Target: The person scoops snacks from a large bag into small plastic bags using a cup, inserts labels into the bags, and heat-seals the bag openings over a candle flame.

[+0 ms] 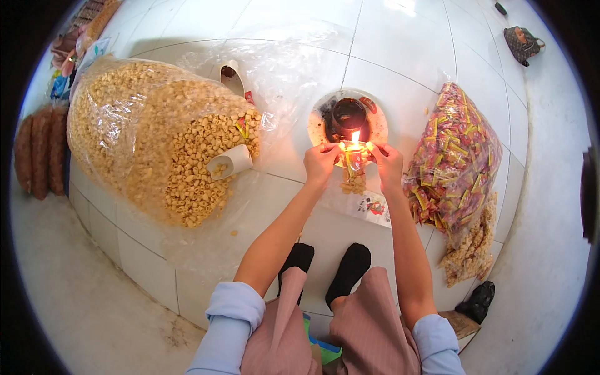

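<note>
Between my hands hangs a small clear plastic bag with snack rings at its bottom and a red-yellow sachet inside. Its top edge is stretched level, right by a small flame. My left hand pinches the left corner, and my right hand pinches the right corner. Behind the flame, a dark round pot or burner sits on a stained plate. A printed sheet lies on the tiles under the bag.
To the left lies a large open bag of snack rings with a white scoop in it. Another white container rests behind. At right are a bag of sachets, filled snack bags and a black bag.
</note>
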{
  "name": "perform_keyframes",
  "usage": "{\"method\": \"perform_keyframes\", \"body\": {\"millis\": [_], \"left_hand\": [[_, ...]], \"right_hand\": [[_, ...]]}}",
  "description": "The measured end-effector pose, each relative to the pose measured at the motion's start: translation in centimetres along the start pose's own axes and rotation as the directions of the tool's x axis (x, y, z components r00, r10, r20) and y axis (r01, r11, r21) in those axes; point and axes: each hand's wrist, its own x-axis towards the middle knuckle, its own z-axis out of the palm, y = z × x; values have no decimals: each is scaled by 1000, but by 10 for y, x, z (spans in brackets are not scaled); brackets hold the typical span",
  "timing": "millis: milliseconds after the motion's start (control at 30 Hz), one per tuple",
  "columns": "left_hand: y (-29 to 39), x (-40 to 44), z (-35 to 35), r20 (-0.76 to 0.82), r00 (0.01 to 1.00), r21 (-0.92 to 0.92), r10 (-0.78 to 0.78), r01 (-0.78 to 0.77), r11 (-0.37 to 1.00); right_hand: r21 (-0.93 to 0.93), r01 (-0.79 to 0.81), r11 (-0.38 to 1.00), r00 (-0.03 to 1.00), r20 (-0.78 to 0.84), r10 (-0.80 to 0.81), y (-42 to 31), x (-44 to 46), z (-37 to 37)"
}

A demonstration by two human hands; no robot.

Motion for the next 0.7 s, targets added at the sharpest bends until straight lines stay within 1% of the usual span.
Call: {"method": "perform_keyframes", "body": {"millis": [67, 133, 167, 200, 233, 267, 300, 333, 367, 400, 433, 467, 533, 567, 600, 633, 667, 700], "left_hand": [[-1, -4, -3, -20, 1000, -11, 1, -2, 1000], [4, -13, -5, -38, 999, -31, 4, -5, 1000], [6, -19, -6, 21, 1000, 29, -11, 11, 1000], [10, -27, -7, 79, 996, 88, -29, 22, 996], [17, -40, -7, 83, 996, 85, -24, 17, 996], [23, -56, -8, 76, 988, 74, 138, -143, 987], [28, -69, -10, 68, 952, 64, 297, -301, 951], [33, -77, -15, 87, 842, 199, 533, -539, 819], [40, -85, -19, 89, 836, 195, 542, -548, 813], [64, -101, -19, 218, 727, 288, 651, -686, 669], [81, -115, -21, 354, 594, 349, 723, -801, 487], [86, -123, -25, 352, 578, 340, 736, -812, 474], [96, -140, -35, 543, 479, 306, 690, -878, 370], [102, -150, -40, 544, 454, 297, 706, -891, 344], [107, -162, -43, 431, 491, 268, 757, -871, 412], [123, -176, -45, 312, 524, 227, 792, -851, 474], [139, -191, -47, 167, 552, 263, 817, -823, 503], [156, -206, -44, 169, 528, 255, 832, -839, 481]], "right_hand": [[-4, 19, 1000, 1000, 5, -19, 1, -4, 2], [-62, 19, 998, 999, -37, -22, -3, -14, 0], [-65, 26, 998, 999, -37, -28, -5, -20, -3], [-138, 100, 985, 994, -22, -104, -14, -31, -5], [-208, 171, 963, 984, -4, -176, -24, -43, -7], [-209, 176, 962, 984, -5, -181, -33, -57, -8], [-243, 264, 933, 963, 17, -268, -45, -72, -10], [-275, 351, 895, 934, 41, -354, -56, -86, -11], [-274, 361, 891, 930, 40, -365, -68, -100, -11], [-341, 461, 819, 886, 129, -445, -81, -113, -12], [-397, 559, 728, 828, 222, -515, -94, -127, -13], [-382, 571, 727, 820, 236, -521, -106, -141, -10], [-374, 616, 694, 787, 249, -564, -124, -163, -15], [-368, 642, 673, 766, 258, -589, -133, -173, -16], [-310, 646, 697, 763, 229, -605, -140, -182, -17], [-305, 667, 680, 744, 224, -630, -150, -191, -19], [-233, 663, 712, 749, 187, -636, -160, -199, -20], [-158, 655, 738, 755, 151, -638, -170, -208, -22]]}}
